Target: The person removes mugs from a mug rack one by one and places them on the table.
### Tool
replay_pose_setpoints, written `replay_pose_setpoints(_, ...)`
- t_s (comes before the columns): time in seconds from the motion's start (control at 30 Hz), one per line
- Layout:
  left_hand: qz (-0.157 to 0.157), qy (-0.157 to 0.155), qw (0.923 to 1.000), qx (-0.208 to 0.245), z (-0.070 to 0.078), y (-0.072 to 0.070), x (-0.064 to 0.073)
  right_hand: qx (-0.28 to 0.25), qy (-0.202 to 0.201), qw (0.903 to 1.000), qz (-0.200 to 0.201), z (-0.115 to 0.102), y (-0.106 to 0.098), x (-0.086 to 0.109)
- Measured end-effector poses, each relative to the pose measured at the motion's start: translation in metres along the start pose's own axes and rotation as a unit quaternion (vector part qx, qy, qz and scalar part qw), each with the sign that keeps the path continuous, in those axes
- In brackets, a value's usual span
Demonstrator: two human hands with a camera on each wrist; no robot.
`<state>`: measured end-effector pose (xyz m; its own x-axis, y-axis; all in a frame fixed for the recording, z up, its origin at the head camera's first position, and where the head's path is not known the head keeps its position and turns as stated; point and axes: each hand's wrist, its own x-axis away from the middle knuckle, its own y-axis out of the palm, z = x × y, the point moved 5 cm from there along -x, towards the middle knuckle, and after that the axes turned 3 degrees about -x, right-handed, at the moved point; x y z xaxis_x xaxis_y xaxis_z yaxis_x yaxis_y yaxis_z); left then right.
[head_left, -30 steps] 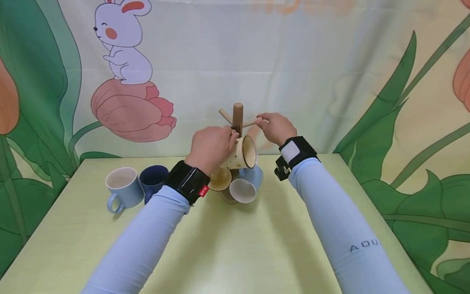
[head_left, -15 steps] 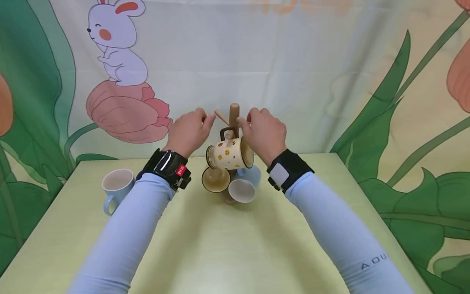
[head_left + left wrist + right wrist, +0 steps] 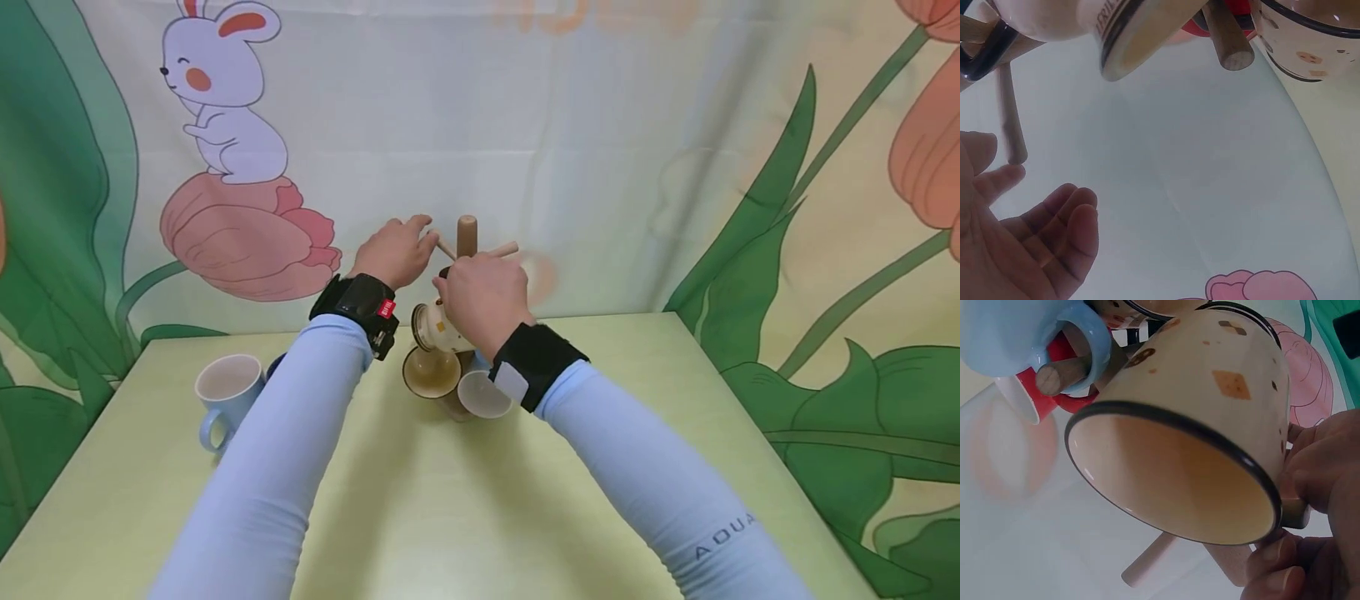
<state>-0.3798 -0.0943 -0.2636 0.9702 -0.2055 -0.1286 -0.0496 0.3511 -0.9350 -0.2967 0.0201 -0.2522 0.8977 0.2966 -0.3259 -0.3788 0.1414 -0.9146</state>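
A wooden mug tree [image 3: 467, 235] carries several mugs on its pegs. My right hand [image 3: 491, 298] grips the handle side of a cream mug with small brown patterns [image 3: 433, 327], its dark-rimmed mouth facing the camera in the right wrist view. Fingers [image 3: 1275, 581] curl around the handle, which they mostly cover. Up at the left, my left hand [image 3: 393, 252] is spread loosely, a fingertip right at the end of a bare peg [image 3: 1013, 140]. Below the patterned mug hang a yellowish-lined mug [image 3: 431, 375] and a light blue mug with white inside [image 3: 486, 397].
On the table's left stands a light blue mug [image 3: 234, 390], with a navy mug [image 3: 274, 365] mostly hidden behind the left sleeve. A red mug [image 3: 1036, 394] hangs on the tree's far side. A printed curtain [image 3: 600, 167] hangs behind the table.
My left hand has let go of the patterned mug's handle and withdrawn to the left peg. My right hand has left the right peg and taken hold of the patterned mug.
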Motion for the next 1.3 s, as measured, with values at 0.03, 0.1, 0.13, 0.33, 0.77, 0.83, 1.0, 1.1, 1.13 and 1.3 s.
replay_pose_setpoints(0.03,-0.01,0.003,0.9999,0.0,0.0,0.001,-0.001,0.005,-0.002,1.0,0.001,-0.002,0.0,0.0)
replay_pose_setpoints(0.1,-0.022,0.01,0.9997,0.0,0.001,0.002,-0.003,0.014,-0.006,0.9999,0.004,-0.004,0.0,0.001)
replay_pose_setpoints(0.13,-0.025,0.013,0.9996,0.001,0.001,0.002,-0.003,0.018,-0.008,0.9998,0.006,-0.005,0.0,0.002)
replay_pose_setpoints(0.33,-0.013,0.013,0.9998,0.011,0.003,0.002,0.0,0.032,-0.027,0.9985,0.035,-0.012,-0.002,0.006)
replay_pose_setpoints(0.77,0.033,-0.012,0.9994,0.001,-0.003,0.006,0.005,0.017,-0.017,0.9995,0.022,-0.006,0.0,0.005)
replay_pose_setpoints(0.83,0.041,-0.017,0.999,-0.001,-0.004,0.006,0.007,0.014,-0.007,0.9997,0.017,-0.001,0.002,0.005)
replay_pose_setpoints(1.0,0.062,-0.024,0.9977,-0.01,-0.004,0.007,0.01,0.011,0.0,0.9997,0.021,0.009,0.007,0.005)
replay_pose_setpoints(1.1,0.07,-0.022,0.9971,-0.021,-0.005,0.009,0.011,-0.005,0.006,0.9999,0.012,0.014,0.011,0.005)
replay_pose_setpoints(1.13,0.072,-0.021,0.9969,-0.025,-0.005,0.009,0.011,-0.011,0.009,0.9999,0.008,0.016,0.013,0.005)
replay_pose_setpoints(1.3,0.074,-0.018,0.9964,-0.036,-0.006,0.009,0.012,-0.042,0.018,0.9989,-0.011,0.025,0.02,0.004)
